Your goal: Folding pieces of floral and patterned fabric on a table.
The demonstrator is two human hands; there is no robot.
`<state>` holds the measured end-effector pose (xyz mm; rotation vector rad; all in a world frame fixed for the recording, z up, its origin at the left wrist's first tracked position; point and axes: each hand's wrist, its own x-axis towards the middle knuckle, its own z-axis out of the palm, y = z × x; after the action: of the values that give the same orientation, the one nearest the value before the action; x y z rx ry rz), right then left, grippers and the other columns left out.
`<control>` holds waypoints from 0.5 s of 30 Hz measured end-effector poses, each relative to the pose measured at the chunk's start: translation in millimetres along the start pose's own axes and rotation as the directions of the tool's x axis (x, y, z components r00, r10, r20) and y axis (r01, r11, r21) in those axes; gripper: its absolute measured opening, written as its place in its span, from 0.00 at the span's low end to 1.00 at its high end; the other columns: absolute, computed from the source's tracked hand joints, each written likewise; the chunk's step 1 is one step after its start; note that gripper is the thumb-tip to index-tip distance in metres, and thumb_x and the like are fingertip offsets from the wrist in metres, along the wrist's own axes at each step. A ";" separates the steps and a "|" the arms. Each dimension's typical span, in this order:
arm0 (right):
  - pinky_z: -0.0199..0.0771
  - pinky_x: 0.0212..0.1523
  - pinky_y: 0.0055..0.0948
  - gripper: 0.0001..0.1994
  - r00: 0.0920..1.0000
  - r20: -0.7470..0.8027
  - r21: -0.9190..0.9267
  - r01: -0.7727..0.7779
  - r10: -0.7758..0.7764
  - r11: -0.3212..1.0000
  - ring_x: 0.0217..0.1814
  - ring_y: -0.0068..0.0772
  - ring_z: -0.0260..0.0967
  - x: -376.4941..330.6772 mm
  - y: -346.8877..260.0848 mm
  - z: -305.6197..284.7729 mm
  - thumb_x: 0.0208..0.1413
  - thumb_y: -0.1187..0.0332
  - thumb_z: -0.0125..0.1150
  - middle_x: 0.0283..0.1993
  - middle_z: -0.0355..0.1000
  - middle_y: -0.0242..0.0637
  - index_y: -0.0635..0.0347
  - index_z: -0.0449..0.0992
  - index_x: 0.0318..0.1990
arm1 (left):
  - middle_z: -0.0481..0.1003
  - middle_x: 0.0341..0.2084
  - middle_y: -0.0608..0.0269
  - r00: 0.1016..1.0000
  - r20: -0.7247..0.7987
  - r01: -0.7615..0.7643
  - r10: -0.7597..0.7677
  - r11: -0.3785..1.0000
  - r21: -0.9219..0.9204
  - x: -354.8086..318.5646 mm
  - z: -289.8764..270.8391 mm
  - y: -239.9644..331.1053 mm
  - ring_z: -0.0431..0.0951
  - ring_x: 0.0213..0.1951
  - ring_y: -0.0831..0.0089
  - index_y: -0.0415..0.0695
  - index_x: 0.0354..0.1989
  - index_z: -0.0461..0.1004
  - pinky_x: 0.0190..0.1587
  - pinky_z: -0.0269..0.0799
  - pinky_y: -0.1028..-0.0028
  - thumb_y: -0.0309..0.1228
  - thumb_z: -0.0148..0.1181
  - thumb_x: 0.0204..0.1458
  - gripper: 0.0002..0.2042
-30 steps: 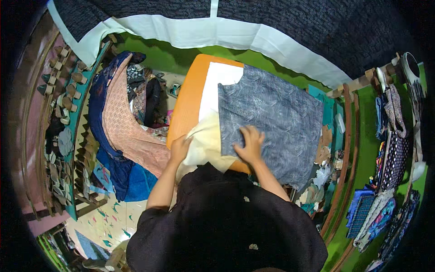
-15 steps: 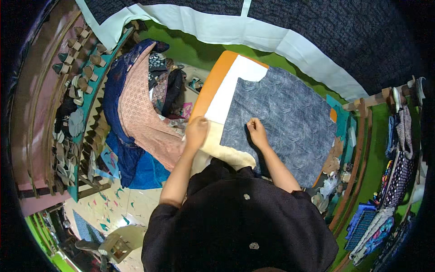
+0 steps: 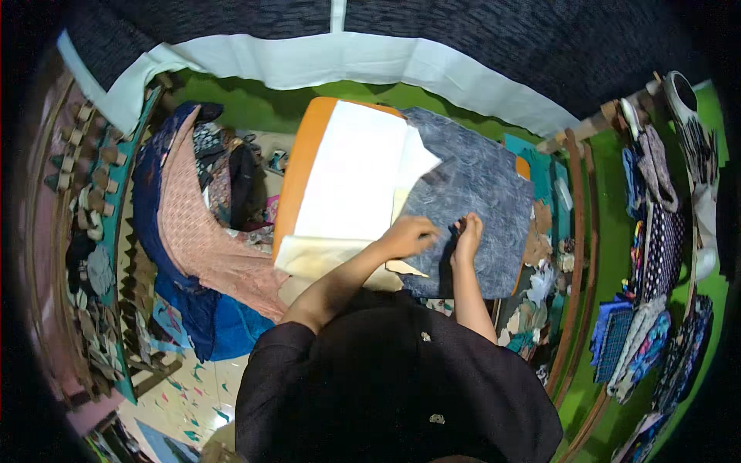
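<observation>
My left hand (image 3: 409,237) hovers over the border between a white and cream sheet (image 3: 355,166) and a dark grey-blue patterned fabric (image 3: 482,181). Its fingers are loosely bent and apart, somewhat blurred, with nothing visible in them. Just to its right, my right hand (image 3: 467,241) is raised above the patterned fabric, palm turned toward the left hand, fingers apart. The sheet lies on an orange-edged board (image 3: 297,174); a pointed flap of it overlaps the patterned fabric. Its lower edge, near my body, is cream-coloured and uneven.
To the left hang pink lace cloth (image 3: 204,224) and dark blue cloth (image 3: 150,177), beside a teal rack (image 3: 120,255) holding many small pieces. Folded clothes (image 3: 633,332) hang along the right wall. Scraps (image 3: 540,285) lie right of the board, and snippets litter the floor.
The view has shifted. My left hand has left the sheet's left edge and moved right, close to my right hand. More white sheet shows now, and its flap lies over the patterned fabric.
</observation>
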<state>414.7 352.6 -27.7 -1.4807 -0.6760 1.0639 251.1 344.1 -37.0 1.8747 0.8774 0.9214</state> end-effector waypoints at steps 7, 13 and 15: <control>0.55 0.49 0.28 0.16 0.997 -0.028 -0.455 0.050 -0.070 0.889 0.45 0.33 0.57 -13.1 27.3 -35.5 0.49 0.68 0.50 0.38 0.60 0.38 0.64 0.61 0.45 | 0.63 0.43 0.54 0.809 -0.380 0.576 -0.449 0.736 0.356 8.6 17.5 -10.5 0.58 0.48 0.56 0.41 0.45 0.64 0.48 0.52 0.60 0.45 0.60 0.35 0.29; 0.41 0.58 0.34 0.25 0.915 0.382 -0.569 0.121 0.132 0.813 0.59 0.44 0.49 -24.3 51.0 -34.3 0.46 0.70 0.49 0.55 0.56 0.48 0.60 0.54 0.54 | 0.69 0.38 0.48 0.858 -0.109 0.513 -0.502 0.827 0.231 33.0 53.0 3.7 0.66 0.43 0.56 0.40 0.44 0.65 0.47 0.53 0.61 0.55 0.50 0.41 0.30; 0.30 0.60 0.37 0.28 0.877 0.480 -0.130 0.106 -0.031 0.986 0.61 0.43 0.47 -33.7 48.1 -29.4 0.46 0.73 0.46 0.57 0.55 0.45 0.59 0.47 0.57 | 0.72 0.30 0.47 0.709 -0.026 0.705 -0.705 0.707 0.065 39.5 60.4 -4.4 0.72 0.37 0.57 0.40 0.39 0.68 0.42 0.60 0.64 0.59 0.46 0.42 0.31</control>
<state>419.5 300.4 -67.3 -1.3132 -1.1732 1.3628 320.6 356.2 -53.1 1.3829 1.5015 0.4004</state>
